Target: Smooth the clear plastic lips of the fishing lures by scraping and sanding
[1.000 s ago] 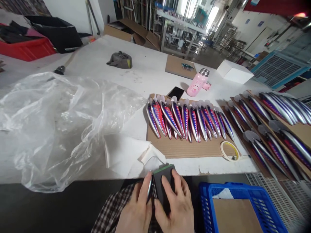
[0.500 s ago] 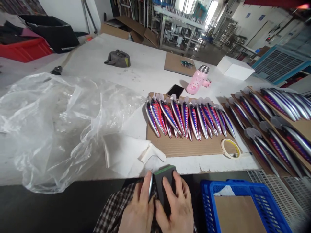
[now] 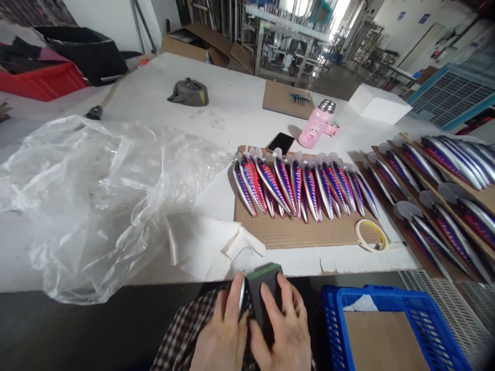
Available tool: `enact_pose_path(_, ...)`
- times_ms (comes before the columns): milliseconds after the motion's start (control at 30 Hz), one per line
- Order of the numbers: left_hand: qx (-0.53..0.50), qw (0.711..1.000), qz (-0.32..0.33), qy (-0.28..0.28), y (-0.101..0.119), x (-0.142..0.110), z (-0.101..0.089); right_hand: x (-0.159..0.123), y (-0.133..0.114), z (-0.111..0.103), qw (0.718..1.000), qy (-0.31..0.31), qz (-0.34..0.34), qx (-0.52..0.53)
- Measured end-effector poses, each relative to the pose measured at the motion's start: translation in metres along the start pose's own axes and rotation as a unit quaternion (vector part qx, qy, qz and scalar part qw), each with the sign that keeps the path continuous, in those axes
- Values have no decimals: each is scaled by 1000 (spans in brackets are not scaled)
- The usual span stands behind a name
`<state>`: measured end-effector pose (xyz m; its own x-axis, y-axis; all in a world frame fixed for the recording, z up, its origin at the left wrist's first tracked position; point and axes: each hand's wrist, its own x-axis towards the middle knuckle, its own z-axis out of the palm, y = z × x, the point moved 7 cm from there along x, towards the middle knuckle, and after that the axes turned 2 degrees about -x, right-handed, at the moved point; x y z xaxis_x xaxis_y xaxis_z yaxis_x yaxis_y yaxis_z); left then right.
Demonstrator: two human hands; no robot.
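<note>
Below the table's front edge, my left hand (image 3: pixel 222 330) is closed around a silvery fishing lure (image 3: pixel 242 294), mostly covered by the fingers. Right beside it, my right hand (image 3: pixel 284 324) grips a dark grey block with a green layer (image 3: pixel 265 288), which looks like a sanding block. The block's left side lies against or very close to the lure; whether they touch I cannot tell. Past my hands, several striped purple, red and silver lures (image 3: pixel 284 180) lie in a row on a cardboard sheet (image 3: pixel 297 234). A crumpled white cloth (image 3: pixel 203 242) rests at the table edge.
A clear plastic bag (image 3: pixel 112 201) spreads over the left of the table. Tape (image 3: pixel 371 235), a phone (image 3: pixel 280 144) and a pink bottle (image 3: pixel 315 126) surround the cardboard. More lures (image 3: pixel 444 232) lie at right. A blue crate (image 3: pixel 332 309) stands low at right.
The view has shifted slightly, so the table's things appear a little displaced. Both hands keep their hold on the lure and the block, nearly unmoved.
</note>
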<state>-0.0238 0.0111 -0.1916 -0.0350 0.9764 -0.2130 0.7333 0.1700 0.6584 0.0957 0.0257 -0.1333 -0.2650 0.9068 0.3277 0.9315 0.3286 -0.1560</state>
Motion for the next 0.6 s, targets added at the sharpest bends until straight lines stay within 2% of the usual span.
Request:
enact_pose_path(233,35,998,39,16,4,-1,-1,-5,0,0,1000,2,10,14)
enact_pose_path(600,34,999,41,13,7,0,-4,-3,6,-2,999,-15,19,24)
